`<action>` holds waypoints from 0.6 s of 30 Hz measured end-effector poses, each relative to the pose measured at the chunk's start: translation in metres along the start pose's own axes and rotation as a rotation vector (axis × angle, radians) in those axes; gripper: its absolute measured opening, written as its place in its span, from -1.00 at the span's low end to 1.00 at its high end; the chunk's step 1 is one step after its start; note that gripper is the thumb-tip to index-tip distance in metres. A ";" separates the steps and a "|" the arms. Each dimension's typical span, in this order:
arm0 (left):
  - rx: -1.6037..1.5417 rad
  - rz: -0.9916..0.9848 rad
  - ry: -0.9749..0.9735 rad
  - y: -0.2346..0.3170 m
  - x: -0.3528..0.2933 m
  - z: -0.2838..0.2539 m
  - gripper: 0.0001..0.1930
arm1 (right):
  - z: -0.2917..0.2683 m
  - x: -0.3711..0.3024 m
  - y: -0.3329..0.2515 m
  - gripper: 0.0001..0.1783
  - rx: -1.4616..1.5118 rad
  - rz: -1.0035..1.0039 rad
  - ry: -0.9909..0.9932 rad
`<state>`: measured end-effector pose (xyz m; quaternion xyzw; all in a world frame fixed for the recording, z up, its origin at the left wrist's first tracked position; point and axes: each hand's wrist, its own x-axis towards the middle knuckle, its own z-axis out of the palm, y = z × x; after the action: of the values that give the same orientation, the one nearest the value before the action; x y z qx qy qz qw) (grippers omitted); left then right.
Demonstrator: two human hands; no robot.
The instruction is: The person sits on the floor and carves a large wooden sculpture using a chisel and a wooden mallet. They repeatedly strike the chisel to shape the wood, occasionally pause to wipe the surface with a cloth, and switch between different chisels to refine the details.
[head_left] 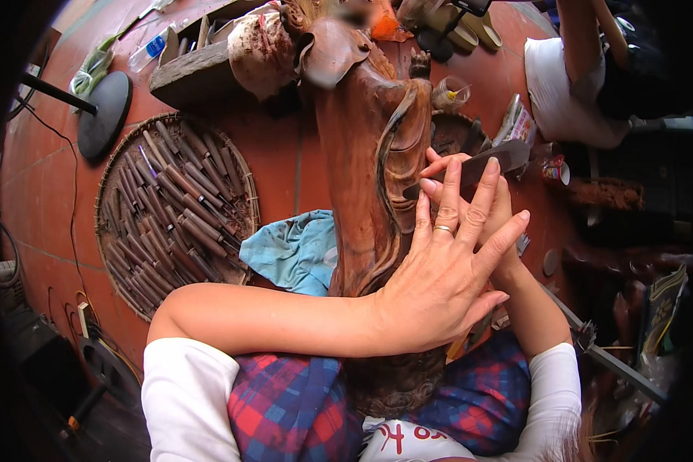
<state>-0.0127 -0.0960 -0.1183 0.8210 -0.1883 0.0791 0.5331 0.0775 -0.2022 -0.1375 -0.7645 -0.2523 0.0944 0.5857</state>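
A reddish-brown carved wooden figure (354,169) stands between my knees, with flowing folds cut along its right side. My right hand (502,212) is mostly hidden behind the left; its fingers are closed round a flat, dark, knife-like blade (508,154). The blade's narrow end lies against the carved folds. My left hand (446,254), with a ring on one finger, crosses over the right one. Its fingers are stretched and spread, with some fingertips against the blade.
A round woven tray (246,185) full of wood-handled carving tools (181,208) lies left on the tiled floor. Beside the figure is a light-blue cloth (292,250). A black round stand base (108,115) and a wooden box (192,77) lie farther off. Another person (562,100) sits far right.
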 end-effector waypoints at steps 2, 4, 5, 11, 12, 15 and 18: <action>0.012 -0.007 0.010 -0.001 -0.003 -0.001 -0.14 | 0.004 -0.001 -0.003 -0.85 -0.003 0.075 -0.004; 0.000 0.008 0.040 -0.007 -0.001 0.000 -0.15 | -0.002 0.003 -0.003 -0.82 0.041 0.163 -0.039; 0.022 0.004 0.030 -0.011 0.004 0.001 -0.14 | -0.007 0.003 -0.001 -0.79 0.070 0.160 -0.038; 0.024 -0.013 0.070 -0.008 0.002 0.002 -0.14 | -0.006 0.001 -0.004 -0.70 -0.090 0.314 -0.150; 0.010 -0.024 0.071 -0.008 0.001 0.002 -0.14 | -0.008 0.001 -0.002 -0.72 0.013 0.333 -0.112; 0.001 0.015 0.111 -0.014 0.010 0.007 -0.14 | -0.008 0.007 -0.008 -0.76 0.196 0.311 -0.037; -0.003 0.006 0.106 -0.011 0.007 0.004 -0.13 | -0.009 0.002 -0.002 -0.71 0.115 0.280 -0.073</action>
<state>-0.0024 -0.0975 -0.1273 0.8143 -0.1626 0.1237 0.5433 0.0827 -0.2086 -0.1331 -0.7535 -0.1588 0.2171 0.6000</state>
